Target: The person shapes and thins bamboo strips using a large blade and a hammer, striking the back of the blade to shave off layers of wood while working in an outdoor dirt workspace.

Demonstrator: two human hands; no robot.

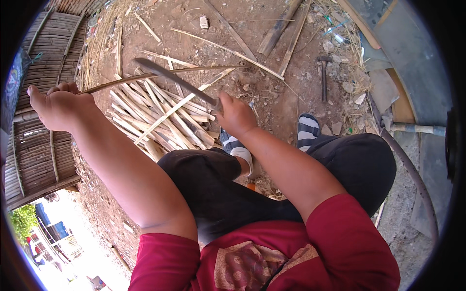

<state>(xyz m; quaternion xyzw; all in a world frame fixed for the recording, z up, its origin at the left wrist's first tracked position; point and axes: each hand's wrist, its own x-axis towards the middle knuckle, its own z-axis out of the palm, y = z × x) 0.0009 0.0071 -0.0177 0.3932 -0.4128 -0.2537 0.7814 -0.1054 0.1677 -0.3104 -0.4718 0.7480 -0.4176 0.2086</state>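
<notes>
My left hand (63,107), out at the far left, is closed round one end of a long thin bamboo strip (114,84) that runs off to the right. In my right hand (236,115) is the handle of a machete (180,83), its dark blade angled up and left. The blade crosses the strip near the blade's tip; whether they touch I cannot tell. Below them on the ground lies a loose pile of split bamboo pieces (162,114), some crossing one another. My left fingers are partly hidden behind the palm.
A hammer (324,80) lies on the dirt beyond my sandalled foot (307,130). Long wooden strips (228,51) and a thick plank (280,26) lie at the back. A bamboo-slat wall (51,53) borders the left; grey sheets (410,63) and a bent dark pole (411,172) are at the right.
</notes>
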